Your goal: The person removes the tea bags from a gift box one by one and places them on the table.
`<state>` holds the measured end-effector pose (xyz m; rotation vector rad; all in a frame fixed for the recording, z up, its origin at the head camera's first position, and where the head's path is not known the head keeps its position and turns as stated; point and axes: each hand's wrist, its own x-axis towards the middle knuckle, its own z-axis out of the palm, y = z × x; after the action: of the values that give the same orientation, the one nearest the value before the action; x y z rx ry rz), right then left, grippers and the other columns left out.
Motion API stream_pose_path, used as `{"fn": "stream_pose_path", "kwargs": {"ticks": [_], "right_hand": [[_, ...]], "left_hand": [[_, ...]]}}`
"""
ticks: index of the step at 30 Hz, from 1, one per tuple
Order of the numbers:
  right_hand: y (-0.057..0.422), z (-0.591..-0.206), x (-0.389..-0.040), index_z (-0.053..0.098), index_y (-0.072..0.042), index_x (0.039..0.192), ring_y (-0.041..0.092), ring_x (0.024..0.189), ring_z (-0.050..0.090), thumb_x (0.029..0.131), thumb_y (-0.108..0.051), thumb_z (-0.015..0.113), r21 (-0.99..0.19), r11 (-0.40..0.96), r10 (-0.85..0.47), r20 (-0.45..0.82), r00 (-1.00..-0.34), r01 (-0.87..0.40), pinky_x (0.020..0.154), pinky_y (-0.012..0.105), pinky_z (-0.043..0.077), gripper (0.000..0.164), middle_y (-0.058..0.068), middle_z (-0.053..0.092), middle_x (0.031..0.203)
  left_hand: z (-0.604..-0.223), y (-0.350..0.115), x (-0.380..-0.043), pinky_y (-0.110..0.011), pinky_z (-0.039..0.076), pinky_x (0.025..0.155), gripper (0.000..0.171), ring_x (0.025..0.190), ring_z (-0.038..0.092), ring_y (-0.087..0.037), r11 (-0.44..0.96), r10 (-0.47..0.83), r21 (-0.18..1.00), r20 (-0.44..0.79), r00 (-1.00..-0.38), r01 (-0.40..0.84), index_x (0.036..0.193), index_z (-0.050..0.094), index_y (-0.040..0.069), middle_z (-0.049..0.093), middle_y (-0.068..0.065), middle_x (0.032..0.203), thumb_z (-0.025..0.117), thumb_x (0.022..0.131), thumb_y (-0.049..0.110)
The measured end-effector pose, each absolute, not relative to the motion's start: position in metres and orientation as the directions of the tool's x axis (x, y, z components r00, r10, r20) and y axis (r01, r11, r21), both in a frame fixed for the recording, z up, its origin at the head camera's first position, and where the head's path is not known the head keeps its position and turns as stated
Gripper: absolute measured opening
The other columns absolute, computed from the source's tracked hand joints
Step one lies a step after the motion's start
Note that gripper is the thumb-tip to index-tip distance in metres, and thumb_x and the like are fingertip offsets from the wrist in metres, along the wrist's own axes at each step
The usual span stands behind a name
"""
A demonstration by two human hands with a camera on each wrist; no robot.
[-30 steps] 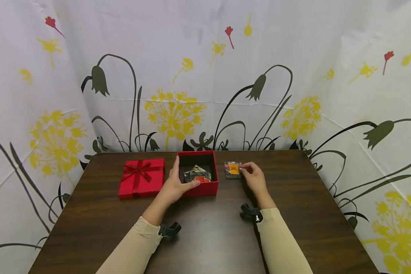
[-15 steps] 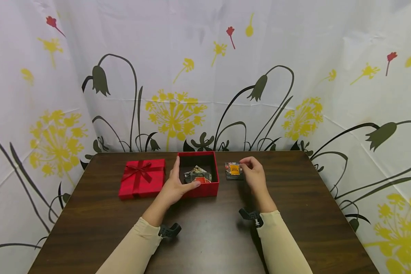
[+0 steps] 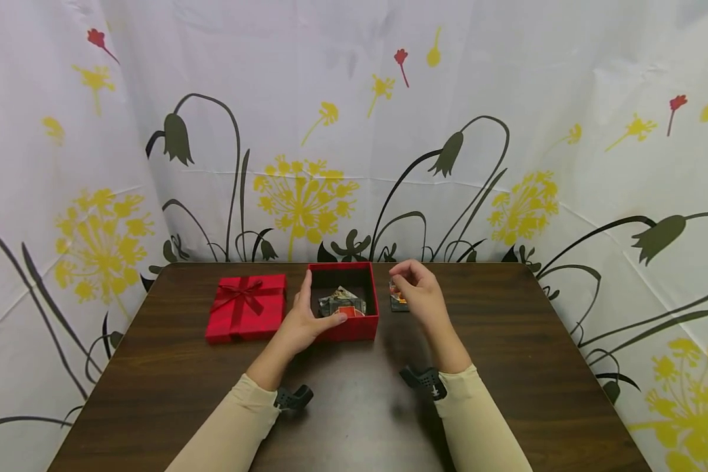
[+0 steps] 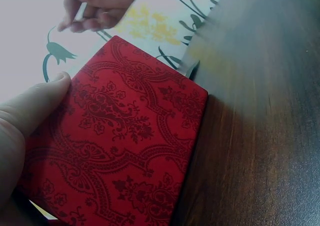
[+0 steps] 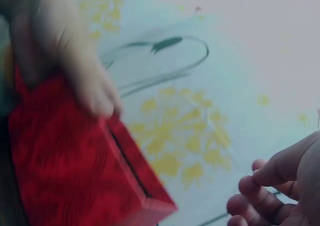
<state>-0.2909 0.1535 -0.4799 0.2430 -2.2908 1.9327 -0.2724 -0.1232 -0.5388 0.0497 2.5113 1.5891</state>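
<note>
My left hand [image 3: 303, 322] grips the open red gift box [image 3: 362, 328], its thumb over the front rim and its fingers along the left side. Several dark printed cards [image 3: 339, 301] lie inside, with an orange-red square in front. In the left wrist view, the box's patterned red wall [image 4: 115, 136] fills the middle beside the thumb. My right hand [image 3: 423, 294] hovers right of the box, fingers loosely curled, with nothing visible between them. A dark flat packet with an orange label [image 3: 398, 300] lies on the table below, partly hidden. The right wrist view shows the right fingers [image 5: 265, 198] bent, apart from the box.
A red lid with a ribbon bow [image 3: 248, 308] sits left of the box on the brown wooden table [image 3: 348, 406]. A white curtain printed with flowers [image 3: 354, 131] hangs behind the table's back edge. Both wrists carry black camera mounts [image 3: 427, 382].
My right hand has risen off the flat packet and moved left toward the box, covering more of the packet in the head view. My left hand keeps holding the box in place.
</note>
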Motion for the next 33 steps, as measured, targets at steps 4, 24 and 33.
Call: {"fn": "stream_pose_path", "kwargs": {"ticks": [4,24,33], "right_hand": [[0.138,-0.468,-0.293,0.071,0.001,0.111,0.038,0.085,0.065,0.105,-0.004,0.064,-0.964,0.158,-0.109,0.198,-0.974,-0.213,0.069,0.026,0.057,0.01,0.025,0.066,0.098],[0.092,-0.467,-0.343,0.071,-0.003,0.107,0.025,0.087,0.075,0.109,-0.012,0.062,-0.857,0.5,-0.442,-0.129,-0.888,-0.125,0.095,0.057,0.064,0.013,0.024,0.074,0.109],[0.081,-0.467,-0.37,0.079,0.003,0.113,0.016,0.085,0.073,0.104,-0.012,0.066,-0.657,0.72,-0.507,-0.274,-0.817,-0.226,0.081,0.034,0.066,0.021,0.011,0.077,0.102]], "left_hand": [[-0.538,-0.123,-0.273,-0.079,0.021,0.127,0.132,0.168,0.01,-0.053,0.435,0.118,0.898,-0.132,-0.984,-0.068,0.176,-0.009,0.037,0.005,-0.023,0.183,0.087,0.087,0.056],[-0.538,-0.123,-0.271,-0.081,0.023,0.125,0.132,0.166,0.013,-0.057,0.444,0.123,0.894,-0.131,-0.984,-0.063,0.175,-0.012,0.037,0.003,-0.026,0.182,0.087,0.089,0.057],[-0.539,-0.123,-0.272,-0.079,0.026,0.125,0.131,0.165,0.018,-0.055,0.43,0.138,0.901,-0.121,-0.983,-0.051,0.175,-0.012,0.038,0.002,-0.023,0.183,0.086,0.09,0.054]]}}
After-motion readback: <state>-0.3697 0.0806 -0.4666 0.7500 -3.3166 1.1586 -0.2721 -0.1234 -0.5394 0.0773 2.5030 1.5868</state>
